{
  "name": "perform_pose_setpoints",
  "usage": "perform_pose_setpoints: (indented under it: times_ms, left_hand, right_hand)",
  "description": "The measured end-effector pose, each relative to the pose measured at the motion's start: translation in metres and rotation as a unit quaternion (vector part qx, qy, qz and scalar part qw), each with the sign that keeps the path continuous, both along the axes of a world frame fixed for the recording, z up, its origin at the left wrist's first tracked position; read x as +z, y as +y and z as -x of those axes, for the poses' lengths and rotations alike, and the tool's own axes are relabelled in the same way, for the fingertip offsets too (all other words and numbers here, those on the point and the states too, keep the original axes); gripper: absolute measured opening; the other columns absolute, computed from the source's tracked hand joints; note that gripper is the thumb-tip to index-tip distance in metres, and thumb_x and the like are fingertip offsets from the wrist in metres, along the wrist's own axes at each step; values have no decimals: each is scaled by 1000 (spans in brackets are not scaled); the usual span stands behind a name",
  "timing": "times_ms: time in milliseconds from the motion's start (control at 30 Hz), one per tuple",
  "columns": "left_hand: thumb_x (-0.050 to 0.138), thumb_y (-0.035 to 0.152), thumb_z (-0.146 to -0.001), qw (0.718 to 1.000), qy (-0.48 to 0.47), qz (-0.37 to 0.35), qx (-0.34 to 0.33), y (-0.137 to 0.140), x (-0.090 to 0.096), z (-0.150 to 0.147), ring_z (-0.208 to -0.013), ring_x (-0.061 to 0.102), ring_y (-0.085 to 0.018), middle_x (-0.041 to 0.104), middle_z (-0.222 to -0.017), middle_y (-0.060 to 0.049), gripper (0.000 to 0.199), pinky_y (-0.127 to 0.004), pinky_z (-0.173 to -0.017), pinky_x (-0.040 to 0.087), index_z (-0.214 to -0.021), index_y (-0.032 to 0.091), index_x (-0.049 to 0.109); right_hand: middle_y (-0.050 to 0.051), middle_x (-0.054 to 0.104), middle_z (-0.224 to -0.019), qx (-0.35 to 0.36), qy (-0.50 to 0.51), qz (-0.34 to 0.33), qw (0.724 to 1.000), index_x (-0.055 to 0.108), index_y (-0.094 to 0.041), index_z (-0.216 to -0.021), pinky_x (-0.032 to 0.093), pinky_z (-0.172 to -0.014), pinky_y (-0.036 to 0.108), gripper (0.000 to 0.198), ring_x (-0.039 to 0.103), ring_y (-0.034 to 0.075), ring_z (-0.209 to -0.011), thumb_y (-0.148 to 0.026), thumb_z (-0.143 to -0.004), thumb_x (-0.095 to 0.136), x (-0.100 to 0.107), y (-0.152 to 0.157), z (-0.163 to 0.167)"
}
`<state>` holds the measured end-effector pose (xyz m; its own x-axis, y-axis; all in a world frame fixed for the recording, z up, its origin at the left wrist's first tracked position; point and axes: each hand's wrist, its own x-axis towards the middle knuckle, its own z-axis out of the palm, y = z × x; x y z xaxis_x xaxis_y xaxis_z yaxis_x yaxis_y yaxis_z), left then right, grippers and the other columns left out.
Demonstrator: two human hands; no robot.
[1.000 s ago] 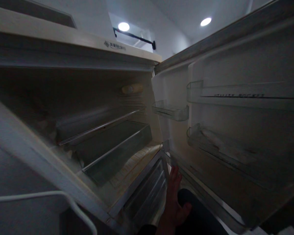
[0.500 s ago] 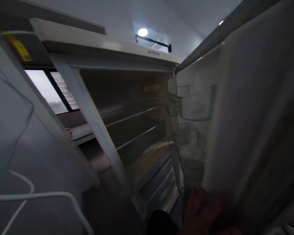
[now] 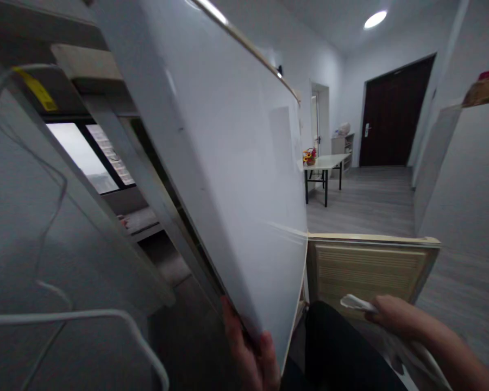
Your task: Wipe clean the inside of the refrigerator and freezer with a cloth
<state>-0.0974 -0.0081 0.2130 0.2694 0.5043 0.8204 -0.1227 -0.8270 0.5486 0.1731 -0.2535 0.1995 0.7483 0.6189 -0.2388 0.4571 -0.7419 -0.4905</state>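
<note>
The white upper refrigerator door (image 3: 252, 163) stands tilted across the middle of the view, nearly closed against the refrigerator body (image 3: 155, 179), with a narrow dark gap between them. My left hand (image 3: 250, 353) grips the door's lower free edge, fingers on the inner side and thumb on the front. At the lower right, my right hand (image 3: 395, 315) is closed round a limp white cloth (image 3: 356, 302), whose end sticks out past the fingers; part of it hangs below. The lower refrigerator door (image 3: 367, 271) stands wide open, showing its beige ribbed inner face.
White cables (image 3: 85, 313) run along the left beside a pale panel. A window (image 3: 93, 155) lies behind. Farther off are a white table (image 3: 330, 161) with a flower basket (image 3: 309, 156), a dark door (image 3: 397, 114) and grey flooring. My dark-clothed leg (image 3: 342, 347) is close below.
The upper door has swung leftward from wide open to nearly closed, hiding the shelves. My left hand now shows on its edge; my right hand with the cloth has come into view.
</note>
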Motion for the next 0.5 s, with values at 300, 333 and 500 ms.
perform_pose_setpoints:
  times_ms: [300, 333, 500]
  left_hand:
    - [71, 12, -84, 966, -14, -208, 156, 52, 34, -3, -158, 7, -34, 6, -172, -11, 101, -55, -127, 13, -163, 24, 10]
    - [74, 14, -82, 961, -5, -218, 171, 59, 34, -3, -158, 6, -36, 5, -172, -13, 105, -57, -127, 11, -163, 23, 7]
    - [77, 23, -81, 938, 18, -246, 243, 88, 30, -4, -157, 3, -40, 2, -172, -17, 111, -63, -125, 8, -163, 20, 2]
  right_hand:
    - [20, 73, -104, 47, -46, 100, 993, 76, -13, -93, 47, -78, 37, 26, 71, 35, -98, -27, -92, 55, -11, -16, -5]
    - [20, 73, -102, 40, -53, 94, 993, 76, -13, -91, 47, -77, 37, 24, 71, 35, -96, -28, -91, 56, -14, -17, -7]
    - [20, 74, -98, 35, -66, 78, 994, 75, -14, -85, 45, -74, 38, 23, 71, 35, -91, -30, -90, 58, -21, -13, -16]
